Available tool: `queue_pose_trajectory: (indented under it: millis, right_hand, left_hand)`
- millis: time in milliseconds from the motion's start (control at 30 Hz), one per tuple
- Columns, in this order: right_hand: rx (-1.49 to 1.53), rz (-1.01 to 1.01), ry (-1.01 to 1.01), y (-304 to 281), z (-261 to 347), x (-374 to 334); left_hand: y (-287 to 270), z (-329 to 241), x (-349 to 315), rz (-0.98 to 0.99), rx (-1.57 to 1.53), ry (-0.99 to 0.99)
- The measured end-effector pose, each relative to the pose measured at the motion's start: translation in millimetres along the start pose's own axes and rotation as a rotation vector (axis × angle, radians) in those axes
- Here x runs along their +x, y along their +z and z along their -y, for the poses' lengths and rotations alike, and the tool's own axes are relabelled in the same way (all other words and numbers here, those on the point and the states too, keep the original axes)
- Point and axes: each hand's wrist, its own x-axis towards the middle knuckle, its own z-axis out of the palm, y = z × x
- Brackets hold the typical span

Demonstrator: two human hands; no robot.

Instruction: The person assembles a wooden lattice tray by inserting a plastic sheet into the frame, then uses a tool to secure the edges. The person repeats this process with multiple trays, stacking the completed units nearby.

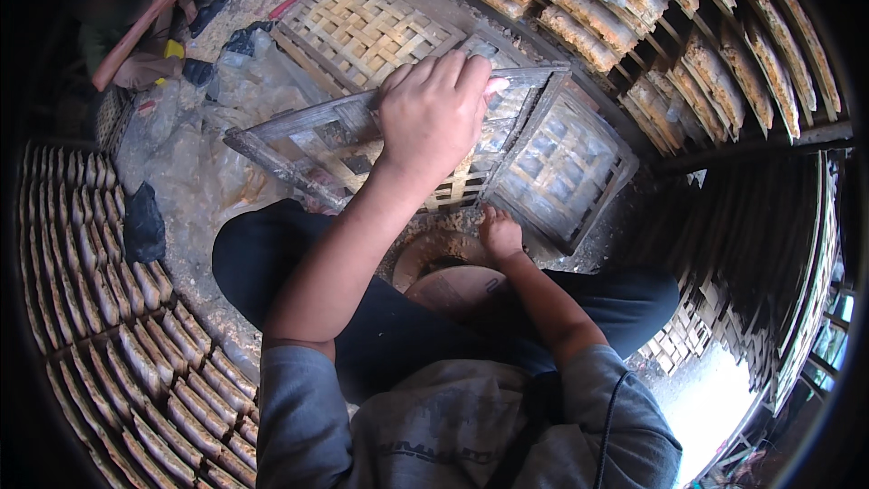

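A woven bamboo tray in a wooden frame (312, 122) is tilted up in front of me, its open lattice partly see-through. My left hand (434, 109) is shut over its upper edge, with a small pale bit at the fingertips that I cannot make out. By the tray's lower edge, my right hand (501, 234) has its fingers curled; what they hold, if anything, is hidden. Below the tray, between my crossed legs, stand a round brown bowl-like vessel (412, 258) and a pale round lid-like disc (457, 288).
A second framed tray (566, 177) lies at right, and another woven panel (367, 27) lies beyond. Stacked racks of crumb-covered slabs (163, 380) line the left; more slabs (588, 27) fill the far right. Plastic sheeting (217, 145) covers the floor. Another person's arm (136, 36) shows far left.
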Motion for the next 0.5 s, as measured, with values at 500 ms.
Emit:
queue_pose_trajectory:
  millis: [500]
  right_hand:
    - [-0.038, 0.338, -0.028, 6, -6, 4]
  left_hand:
    - [-1, 5, -2, -0.015, -0.019, 0.007]
